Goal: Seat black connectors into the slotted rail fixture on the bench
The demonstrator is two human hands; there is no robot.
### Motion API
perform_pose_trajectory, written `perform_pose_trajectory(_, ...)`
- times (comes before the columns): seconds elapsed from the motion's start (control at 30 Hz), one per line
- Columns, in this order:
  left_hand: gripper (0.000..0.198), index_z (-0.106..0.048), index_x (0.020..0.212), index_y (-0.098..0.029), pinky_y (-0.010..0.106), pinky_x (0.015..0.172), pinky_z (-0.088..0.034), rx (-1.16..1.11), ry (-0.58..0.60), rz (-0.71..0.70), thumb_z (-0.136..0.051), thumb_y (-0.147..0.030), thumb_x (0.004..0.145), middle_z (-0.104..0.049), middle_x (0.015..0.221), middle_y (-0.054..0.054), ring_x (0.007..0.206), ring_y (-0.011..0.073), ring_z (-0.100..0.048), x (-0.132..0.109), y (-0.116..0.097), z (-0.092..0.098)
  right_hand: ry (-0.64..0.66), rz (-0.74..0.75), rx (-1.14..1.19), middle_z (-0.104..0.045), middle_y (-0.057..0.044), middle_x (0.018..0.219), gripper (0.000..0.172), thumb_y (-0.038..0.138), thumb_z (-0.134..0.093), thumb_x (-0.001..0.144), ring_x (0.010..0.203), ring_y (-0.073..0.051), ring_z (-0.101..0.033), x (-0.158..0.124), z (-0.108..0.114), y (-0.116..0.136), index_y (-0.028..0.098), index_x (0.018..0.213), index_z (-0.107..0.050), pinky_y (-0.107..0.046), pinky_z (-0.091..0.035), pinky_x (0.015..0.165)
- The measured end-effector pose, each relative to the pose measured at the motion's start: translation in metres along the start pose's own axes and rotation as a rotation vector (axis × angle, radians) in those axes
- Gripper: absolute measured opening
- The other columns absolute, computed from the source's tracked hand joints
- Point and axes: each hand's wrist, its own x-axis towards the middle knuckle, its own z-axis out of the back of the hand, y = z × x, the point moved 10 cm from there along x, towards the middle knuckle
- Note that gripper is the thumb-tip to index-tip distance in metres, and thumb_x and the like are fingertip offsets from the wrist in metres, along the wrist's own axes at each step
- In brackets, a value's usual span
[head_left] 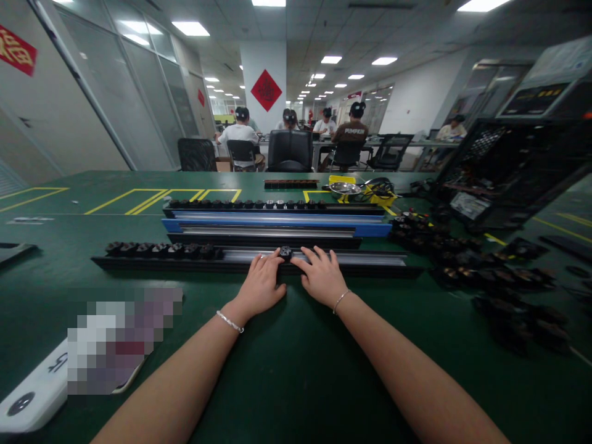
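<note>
Green table [296, 370] w/ blurry pile [504, 272], L hand [261, 282] + R hand [322, 279], fingers spread, at blk part [285, 252], underside hidden

front rail [239, 256]: smooth metal channel | dish [346, 189]: glossy metal | tabletop [289, 376]: smooth, satin

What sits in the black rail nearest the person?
Black parts at its left, one more part between left hand and right hand; the surface beneath them is covered.
</note>
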Motion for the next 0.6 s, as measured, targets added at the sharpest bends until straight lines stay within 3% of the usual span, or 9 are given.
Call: perform_pose_trajectory(0.6,0.05,-0.045,0.121,-0.019,0.05,0.109,-0.027,0.009,-0.018,-0.015,-0.055,-0.023,0.072,-0.045,0.141,0.013,0.127,0.0282,-0.043,-0.0005,0.0003,0.0005,-0.017,0.012,-0.005,-0.039,-0.002,0.146,0.051,0.026,-0.045,0.083,0.132,-0.031,-0.031,-0.0007,0.0004,-0.0017,0.039,0.132,-0.047,-0.061,-0.019,0.104)
